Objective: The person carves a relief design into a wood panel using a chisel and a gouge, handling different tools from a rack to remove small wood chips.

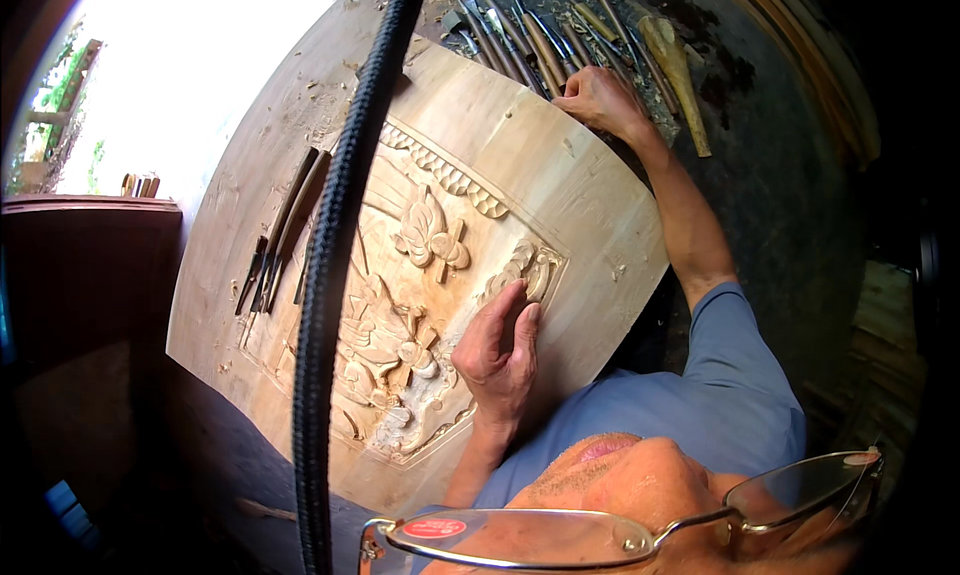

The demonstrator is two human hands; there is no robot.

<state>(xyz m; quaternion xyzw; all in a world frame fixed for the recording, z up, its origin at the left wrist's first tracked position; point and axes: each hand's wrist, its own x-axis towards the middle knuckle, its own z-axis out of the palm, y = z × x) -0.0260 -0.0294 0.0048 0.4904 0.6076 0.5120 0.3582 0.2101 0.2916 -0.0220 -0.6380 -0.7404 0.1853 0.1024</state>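
Note:
A pale wooden panel carved in relief with figures, leaves and a scalloped border lies below me. My left hand rests at the carving's right side, fingers bent, thumb apart from the forefinger, nothing visible held. My right hand reaches past the panel's far right edge to a row of chisels and gouges with wooden handles; its fingers are curled, and what they grip is hidden. A yellowish wooden mallet lies right of the tools. A few dark narrow tools rest on the panel's left part.
A black braided cable crosses the view vertically over the panel. A bright opening is at upper left, beside a dark reddish-brown board. Stacked boards stand at the right. Wood shavings are scattered among the tools. Eyeglasses show at the lower edge.

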